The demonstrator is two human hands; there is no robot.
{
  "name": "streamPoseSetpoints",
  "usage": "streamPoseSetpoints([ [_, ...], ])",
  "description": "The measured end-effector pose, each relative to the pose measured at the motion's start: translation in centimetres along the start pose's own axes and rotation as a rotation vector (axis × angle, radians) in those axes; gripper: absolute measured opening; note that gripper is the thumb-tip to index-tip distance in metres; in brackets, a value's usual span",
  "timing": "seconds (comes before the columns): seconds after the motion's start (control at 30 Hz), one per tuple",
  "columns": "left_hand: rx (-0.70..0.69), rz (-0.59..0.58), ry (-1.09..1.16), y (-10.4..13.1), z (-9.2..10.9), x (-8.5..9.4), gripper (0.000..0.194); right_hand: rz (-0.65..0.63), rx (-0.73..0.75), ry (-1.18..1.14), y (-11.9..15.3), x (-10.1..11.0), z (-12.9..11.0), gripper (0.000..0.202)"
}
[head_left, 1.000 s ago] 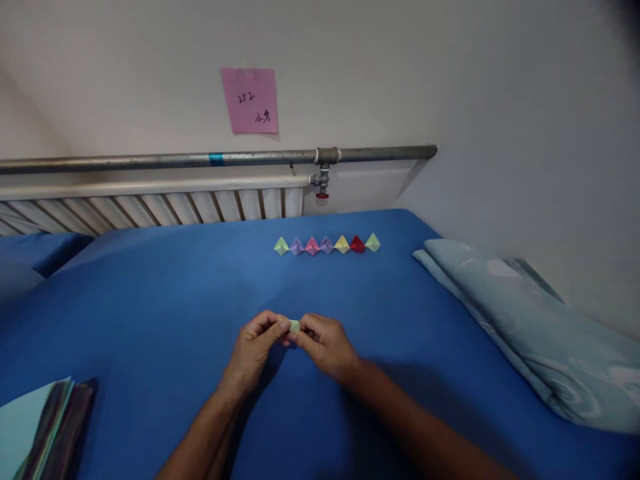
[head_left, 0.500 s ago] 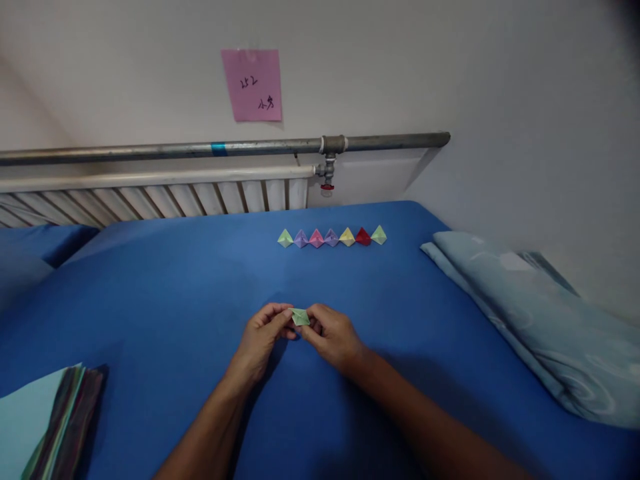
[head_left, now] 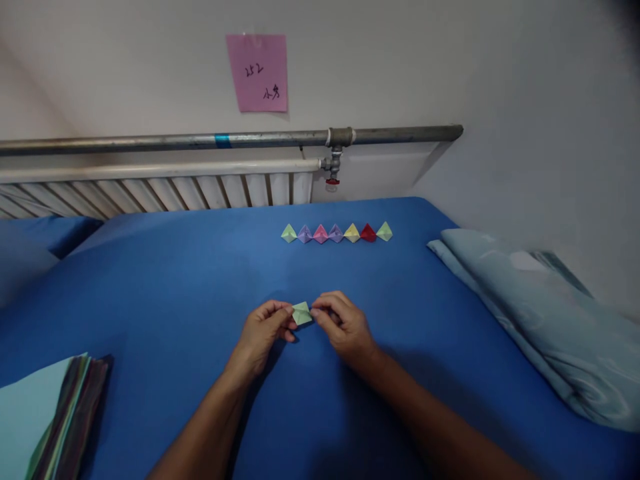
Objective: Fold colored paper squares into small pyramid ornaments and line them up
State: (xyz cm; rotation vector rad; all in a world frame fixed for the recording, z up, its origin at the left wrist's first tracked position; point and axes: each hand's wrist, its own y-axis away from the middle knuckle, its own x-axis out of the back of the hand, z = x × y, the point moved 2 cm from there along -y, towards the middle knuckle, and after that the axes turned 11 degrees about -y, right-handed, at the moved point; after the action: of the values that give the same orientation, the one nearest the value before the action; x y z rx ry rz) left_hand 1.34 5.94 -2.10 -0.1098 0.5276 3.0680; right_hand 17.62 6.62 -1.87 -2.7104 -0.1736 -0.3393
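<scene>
A small light green folded paper (head_left: 302,313) is held above the blue sheet. My left hand (head_left: 267,331) pinches its left side between thumb and fingers. At the paper's right corner, the thumb and forefinger of my right hand (head_left: 347,328) are pressed together on the tip. Beyond both hands, several folded paper pieces stand in a row, touching corner to corner. The row runs from a green piece (head_left: 289,233) at the left, through purple, pink and yellow ones, to a red piece (head_left: 368,233) and another green piece (head_left: 385,231) at the right.
A stack of coloured paper (head_left: 35,400) lies at the lower left. Folded pale blue bedding (head_left: 530,320) is on the right. Behind the blue sheet (head_left: 190,280) are a white radiator (head_left: 220,192), a metal pipe (head_left: 165,143) and a pink note (head_left: 260,73) on the wall.
My right hand has shifted slightly right, so its fingers cover less of the green paper, which now shows as a flatter square. The view has tilted down a little.
</scene>
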Motion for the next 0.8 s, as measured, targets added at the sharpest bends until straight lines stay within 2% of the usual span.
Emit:
streamPoseSetpoints([
  [0.23,0.022,-0.019,-0.086,0.0,-0.1,-0.2,0.033,-0.092,-0.034,0.018,0.1,-0.5,0.2,0.012],
  [0.3,0.015,0.012,-0.165,0.0,-0.2,-0.1,0.031,-0.098,-0.038,0.039,0.1,-0.5,0.4,0.011],
  [0.37,-0.100,0.128,-0.323,0.2,0.0,0.1,0.025,-0.116,-0.019,0.068,0.2,-0.5,0.7,0.012],
  [0.43,-0.310,0.245,-0.517,0.5,0.5,0.3,0.019,-0.155,0.021,0.094,0.2,-0.6,0.8,0.012],
  [0.47,-0.406,0.261,-0.593,0.7,0.8,0.2,0.017,-0.174,0.038,0.103,0.2,-0.6,0.8,0.012],
  [0.53,-0.502,0.199,-0.683,1.0,0.9,0.0,0.016,-0.208,0.053,0.112,0.2,-0.7,0.8,0.012],
  [0.63,-0.479,0.094,-0.704,0.9,0.5,-0.3,0.020,-0.235,0.051,0.122,0.2,-0.8,0.8,0.013],
  [0.8,-0.491,0.078,-0.767,0.7,-0.1,-0.2,0.009,-0.247,0.059,0.144,0.3,-0.9,0.8,0.013],
])
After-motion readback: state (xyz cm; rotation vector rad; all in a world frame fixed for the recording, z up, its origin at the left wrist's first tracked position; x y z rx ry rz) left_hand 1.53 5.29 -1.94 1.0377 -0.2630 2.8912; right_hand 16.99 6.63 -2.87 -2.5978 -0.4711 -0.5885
